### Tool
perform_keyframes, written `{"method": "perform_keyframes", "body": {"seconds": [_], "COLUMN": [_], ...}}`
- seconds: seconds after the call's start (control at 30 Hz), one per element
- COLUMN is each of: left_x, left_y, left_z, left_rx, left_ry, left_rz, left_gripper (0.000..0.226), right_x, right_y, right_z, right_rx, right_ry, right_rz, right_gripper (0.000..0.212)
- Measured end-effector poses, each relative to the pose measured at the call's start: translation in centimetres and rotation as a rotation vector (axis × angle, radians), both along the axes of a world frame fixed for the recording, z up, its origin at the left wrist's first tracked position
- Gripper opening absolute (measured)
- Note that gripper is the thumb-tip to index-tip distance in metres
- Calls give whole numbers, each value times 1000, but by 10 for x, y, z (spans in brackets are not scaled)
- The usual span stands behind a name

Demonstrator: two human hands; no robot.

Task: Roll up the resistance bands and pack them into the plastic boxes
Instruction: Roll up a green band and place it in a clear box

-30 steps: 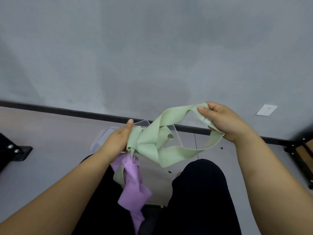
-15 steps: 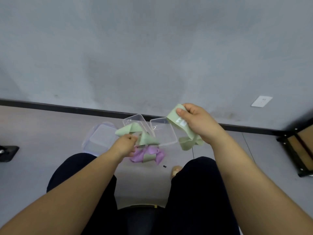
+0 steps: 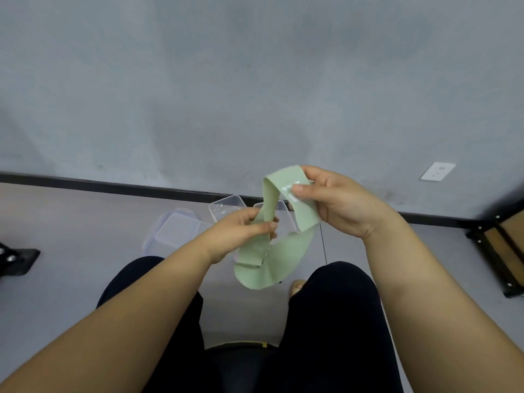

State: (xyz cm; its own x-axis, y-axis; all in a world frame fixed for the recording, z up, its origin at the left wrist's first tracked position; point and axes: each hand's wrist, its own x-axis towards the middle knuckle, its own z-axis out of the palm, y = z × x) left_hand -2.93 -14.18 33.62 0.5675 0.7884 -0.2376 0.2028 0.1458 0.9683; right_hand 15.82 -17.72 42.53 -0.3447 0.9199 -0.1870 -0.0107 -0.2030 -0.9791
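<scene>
Two hands, left hand (image 3: 241,236) and right hand (image 3: 348,205); one green band (image 3: 272,262); two clear boxes (image 3: 226,205); one socket (image 3: 437,171); lids (image 3: 175,231), count unclear.

The band (image 3: 278,260) hangs between left hand (image 3: 239,236) and right hand (image 3: 343,207), before the boxes (image 3: 226,206) on the floor (image 3: 73,234).

A bare indoor room, possibly a workroom rather than a home: a plain grey wall (image 3: 255,80) meets a grey floor (image 3: 71,236) at a black skirting board (image 3: 113,187), with a white wall socket (image 3: 437,171) set low and a black metal furniture frame (image 3: 499,251) at the right edge.
</scene>
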Motion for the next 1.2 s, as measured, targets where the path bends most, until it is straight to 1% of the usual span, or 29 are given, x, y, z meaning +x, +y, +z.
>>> {"method": "perform_keyframes", "body": {"seconds": [0.07,0.1,0.17,0.2,0.27,0.33,0.37,0.4,0.43,0.5,0.53,0.6,0.63,0.7,0.77,0.83,0.87,0.93,0.97,1.03,1.1,1.13,1.17,1.2], "left_x": [-11,-17,-29,-36,-50,-66,-73,-79,-84,-90,-91,-92,-93,-97,-103,-111,-114,-118,-118,-116,-114,-114,-113,-113], "left_y": [-4,-6,-7,-7,-8,-9,-9,-10,-9,-8,-6,-2,1,6,8,9,9,8,8,8,9,9,8,7], "left_z": [1,2,4,4,3,1,0,1,1,6,9,15,18,26,36,42,45,48,49,51,50,48,47,45], "left_rx": [-53,-86,-129,-148,-164,-182,-211,-246,-280,-354,-398,-471,-491,-482,-449,-438,-426,-352,-296,-211,-206,-217,-234,-256], "left_ry": [-69,-97,-111,-99,-69,-81,-109,-152,-200,-300,-372,-519,-564,-586,-615,-675,-699,-706,-686,-611,-552,-532,-519,-517], "left_rz": [10,21,38,51,60,83,108,144,195,333,407,521,562,618,646,633,607,533,495,482,533,555,576,601], "left_gripper": [40,37,33,35,44,49,45,35,23,10,7,13,15,15,15,21,25,32,33,26,19,19,21,23], "right_x": [7,11,19,22,28,33,36,39,41,42,41,37,35,34,37,42,44,47,48,49,47,45,42,38], "right_y": [-5,-8,-13,-15,-20,-22,-21,-20,-18,-16,-17,-17,-17,-17,-20,-24,-27,-30,-32,-32,-33,-33,-32,-32], "right_z": [1,0,-3,-3,-2,-1,0,-1,-2,-5,-8,-16,-21,-27,-30,-31,-31,-33,-34,-37,-37,-37,-36,-34], "right_rx": [2,-2,-16,-25,-40,-47,-51,-58,-67,-93,-106,-139,-151,-150,-137,-156,-162,-153,-153,-152,-143,-131,-118,-107], "right_ry": [-17,-44,-66,-51,-10,2,6,17,33,37,14,-52,-77,-89,-40,58,99,144,159,191,201,190,167,131], "right_rz": [87,116,128,112,44,-70,-144,-217,-276,-331,-325,-306,-313,-335,-293,-208,-168,-121,-121,-151,-192,-219,-253,-286], "right_gripper": [47,54,62,62,55,40,31,25,22,19,15,9,13,31,52,79,89,96,95,93,88,80,63,41]}}
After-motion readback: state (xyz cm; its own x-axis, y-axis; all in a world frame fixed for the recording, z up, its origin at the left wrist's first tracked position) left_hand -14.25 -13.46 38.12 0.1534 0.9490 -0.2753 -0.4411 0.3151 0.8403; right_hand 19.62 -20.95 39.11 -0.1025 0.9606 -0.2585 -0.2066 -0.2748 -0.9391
